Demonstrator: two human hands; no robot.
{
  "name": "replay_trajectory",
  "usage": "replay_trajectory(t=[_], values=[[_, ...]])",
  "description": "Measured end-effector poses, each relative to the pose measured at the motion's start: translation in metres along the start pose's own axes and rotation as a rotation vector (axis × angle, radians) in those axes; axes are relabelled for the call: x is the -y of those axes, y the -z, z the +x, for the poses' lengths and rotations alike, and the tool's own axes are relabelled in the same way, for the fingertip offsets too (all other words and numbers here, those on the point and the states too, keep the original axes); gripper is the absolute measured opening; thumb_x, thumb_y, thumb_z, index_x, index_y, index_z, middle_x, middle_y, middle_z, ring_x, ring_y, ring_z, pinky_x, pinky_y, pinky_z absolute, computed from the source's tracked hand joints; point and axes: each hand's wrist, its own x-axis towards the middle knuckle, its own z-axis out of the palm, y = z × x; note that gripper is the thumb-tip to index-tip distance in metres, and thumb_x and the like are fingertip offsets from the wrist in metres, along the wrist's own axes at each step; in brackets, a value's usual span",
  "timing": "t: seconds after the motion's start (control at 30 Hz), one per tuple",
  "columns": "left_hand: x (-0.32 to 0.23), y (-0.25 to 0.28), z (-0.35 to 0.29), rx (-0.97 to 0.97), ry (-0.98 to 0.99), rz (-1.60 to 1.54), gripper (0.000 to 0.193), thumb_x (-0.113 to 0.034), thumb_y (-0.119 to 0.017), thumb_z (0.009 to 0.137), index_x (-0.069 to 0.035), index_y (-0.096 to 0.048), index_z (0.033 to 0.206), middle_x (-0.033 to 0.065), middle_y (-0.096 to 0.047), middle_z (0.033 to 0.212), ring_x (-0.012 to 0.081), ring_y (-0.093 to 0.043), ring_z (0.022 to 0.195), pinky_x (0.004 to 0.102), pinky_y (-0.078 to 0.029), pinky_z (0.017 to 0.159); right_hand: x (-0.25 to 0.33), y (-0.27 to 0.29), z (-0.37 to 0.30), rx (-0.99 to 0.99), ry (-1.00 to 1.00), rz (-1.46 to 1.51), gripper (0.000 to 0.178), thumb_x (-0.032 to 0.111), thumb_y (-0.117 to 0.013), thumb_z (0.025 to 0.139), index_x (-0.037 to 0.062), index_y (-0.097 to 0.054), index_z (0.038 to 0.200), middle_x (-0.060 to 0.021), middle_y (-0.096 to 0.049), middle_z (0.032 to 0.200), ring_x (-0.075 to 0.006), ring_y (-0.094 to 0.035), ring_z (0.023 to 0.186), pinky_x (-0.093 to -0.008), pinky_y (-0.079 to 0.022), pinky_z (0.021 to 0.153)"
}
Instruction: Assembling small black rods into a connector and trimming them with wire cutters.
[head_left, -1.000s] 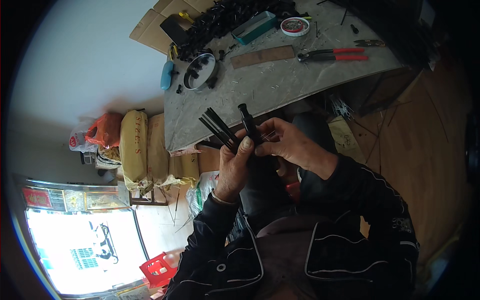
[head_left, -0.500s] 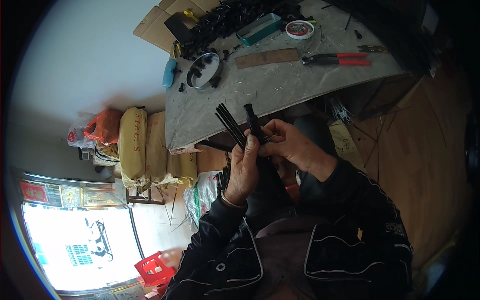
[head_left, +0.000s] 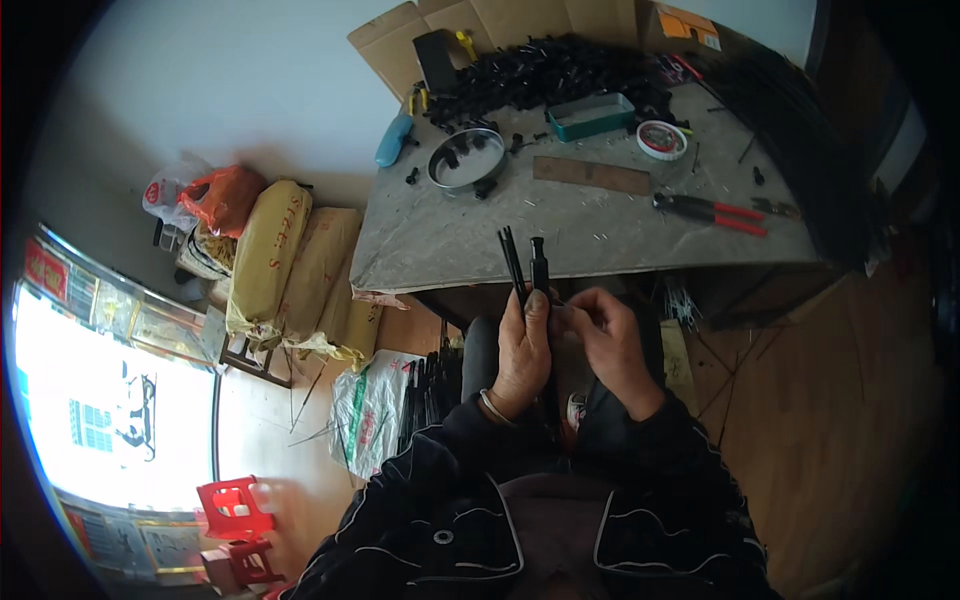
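My left hand [head_left: 522,360] is closed around several thin black rods [head_left: 512,258] and a thicker black tube [head_left: 540,270] with a knob-like top end. The rods and the tube point up, away from me, just short of the table's near edge. Close by on the right, my right hand [head_left: 615,345] has its thumb and fingertips pinched beside the tube. What lies in that pinch is too small to make out. The tube's lower part runs down between my legs and fades against dark clothing.
On the grey table [head_left: 440,240] lie red-handled pincers [head_left: 712,213], a flat brown strip [head_left: 590,174], a round metal dish [head_left: 466,160], a white tub [head_left: 661,140], a green tray [head_left: 590,120] and a heap of black parts [head_left: 560,75]. Sacks [head_left: 268,255] stand left; black rods [head_left: 428,385] rest below.
The view has shifted, showing more of the table's back. The rods and tube stand more upright and closer together. My right fingertips have drawn slightly away from the tube's side.
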Motion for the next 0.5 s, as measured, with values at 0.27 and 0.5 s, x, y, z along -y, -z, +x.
replay_trajectory(t=[0.27,0.5], values=[[-0.004,0.006,-0.003,-0.054,-0.01,-0.025,0.024,-0.024,-0.044,0.102,-0.003,-0.055,0.101,-0.0025,-0.052,0.077,0.0042,-0.044,0.067,0.0196,-0.037,0.06,0.0,-0.018,-0.012,-0.216,0.39,-0.344,0.006,0.006,-0.057,0.091,0.0001,-0.056,0.09,-0.0052,-0.058,0.076,-0.0104,-0.055,0.069,-0.0263,-0.044,0.062],[-0.002,0.014,-0.007,-0.025,-0.017,-0.056,0.023,-0.024,-0.043,0.102,-0.003,-0.055,0.103,-0.0026,-0.051,0.075,0.0031,-0.045,0.065,0.02,-0.037,0.057,-0.016,-0.004,0.008,0.18,-0.159,0.225,0.009,0.012,-0.054,0.095,0.0047,-0.058,0.093,0.0037,-0.057,0.083,-0.0029,-0.05,0.076,-0.021,-0.042,0.067]])
